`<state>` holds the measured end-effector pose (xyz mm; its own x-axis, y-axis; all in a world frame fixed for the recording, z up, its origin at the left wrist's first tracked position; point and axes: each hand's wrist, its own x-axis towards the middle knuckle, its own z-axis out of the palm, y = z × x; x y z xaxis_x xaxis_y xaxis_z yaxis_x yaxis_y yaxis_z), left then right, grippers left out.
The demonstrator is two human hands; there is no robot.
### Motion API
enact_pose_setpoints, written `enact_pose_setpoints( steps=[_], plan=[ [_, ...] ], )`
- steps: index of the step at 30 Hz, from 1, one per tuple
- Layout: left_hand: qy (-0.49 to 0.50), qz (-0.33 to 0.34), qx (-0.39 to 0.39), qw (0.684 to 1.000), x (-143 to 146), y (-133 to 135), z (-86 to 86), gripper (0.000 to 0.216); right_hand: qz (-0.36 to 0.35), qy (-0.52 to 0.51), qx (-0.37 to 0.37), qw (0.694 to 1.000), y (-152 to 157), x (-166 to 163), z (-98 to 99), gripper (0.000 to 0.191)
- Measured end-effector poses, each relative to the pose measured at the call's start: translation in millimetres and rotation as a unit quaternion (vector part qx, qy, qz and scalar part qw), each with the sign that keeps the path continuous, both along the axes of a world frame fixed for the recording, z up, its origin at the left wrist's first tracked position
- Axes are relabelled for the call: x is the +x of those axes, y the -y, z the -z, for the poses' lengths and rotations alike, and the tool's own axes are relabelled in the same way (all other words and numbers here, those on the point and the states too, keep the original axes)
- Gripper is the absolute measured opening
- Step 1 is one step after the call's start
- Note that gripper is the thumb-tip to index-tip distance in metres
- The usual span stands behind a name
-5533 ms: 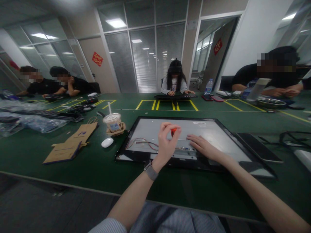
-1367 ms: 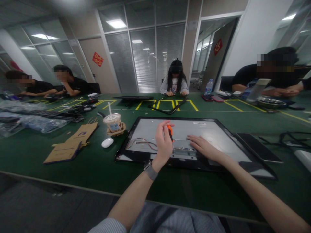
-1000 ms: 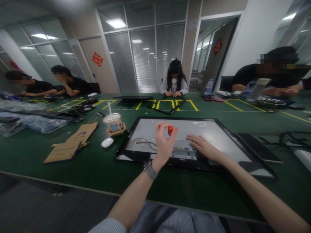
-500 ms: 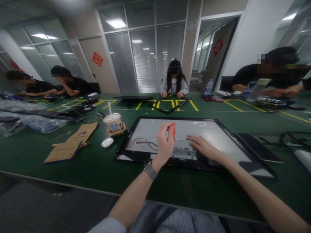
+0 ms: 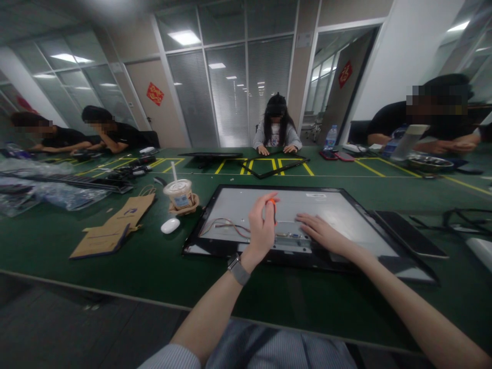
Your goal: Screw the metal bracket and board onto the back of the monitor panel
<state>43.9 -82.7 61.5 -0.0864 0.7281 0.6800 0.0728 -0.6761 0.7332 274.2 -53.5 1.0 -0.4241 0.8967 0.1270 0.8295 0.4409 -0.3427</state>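
Observation:
A flat display panel (image 5: 230, 202) with a pale metal back and black border lies on the table before me. My left hand (image 5: 260, 228), with a watch at the wrist, is closed around an orange-handled screwdriver (image 5: 274, 207). It holds the tool upright over the panel's lower middle, beside a metal strip with ports (image 5: 294, 241); the tip is hidden. My right hand (image 5: 325, 236) rests flat on the panel to the right of that strip, fingers stretched out and holding nothing. Thin coloured wires (image 5: 230, 222) run across the panel to the left of my left hand.
A drink cup (image 5: 180, 195) in a carton holder, a white mouse (image 5: 170, 225) and brown paper bags (image 5: 111, 230) lie to the left. A dark slab (image 5: 409, 233) sits at the right. Across the table a co-worker handles a black frame (image 5: 284, 168).
My left fingers shift slightly around the screwdriver; my right hand stays put. Across the table, the co-worker's hands and the black frame have moved a little.

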Motion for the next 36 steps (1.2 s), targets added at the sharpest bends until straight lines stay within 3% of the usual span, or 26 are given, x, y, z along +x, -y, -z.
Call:
enact_pose_setpoints(
  steps=[9, 14, 18, 25, 31, 36],
  plan=[
    [-0.040, -0.098, 0.036, 0.994, -0.5, 0.7, -5.8, 0.012, 0.005, 0.000, 0.006, 1.000, -1.2, 1.3, 3.5, 0.060],
    [-0.023, -0.051, 0.022, 0.998, -1.7, 1.6, -5.7, 0.032, 0.002, 0.000, 0.002, 1.000, -1.9, 1.9, 3.7, 0.061],
    [-0.004, -0.015, -0.008, 1.000, -1.1, 1.6, -3.8, 0.031, -0.001, -0.002, 0.001, 1.000, -1.0, 1.5, 2.2, 0.061],
    [-0.029, -0.041, 0.042, 0.998, -0.6, 1.7, -6.3, 0.022, 0.003, -0.001, -0.005, 1.000, 2.3, -0.1, -1.9, 0.059],
    [-0.026, -0.069, 0.039, 0.997, -0.2, 1.7, -6.1, 0.018, 0.003, 0.001, -0.005, 1.000, 1.1, 0.2, -0.2, 0.060],
    [-0.020, -0.057, 0.031, 0.998, -1.2, 1.3, -2.3, 0.036, 0.002, 0.000, -0.004, 1.000, -0.1, 0.1, 0.6, 0.060]
  ],
)
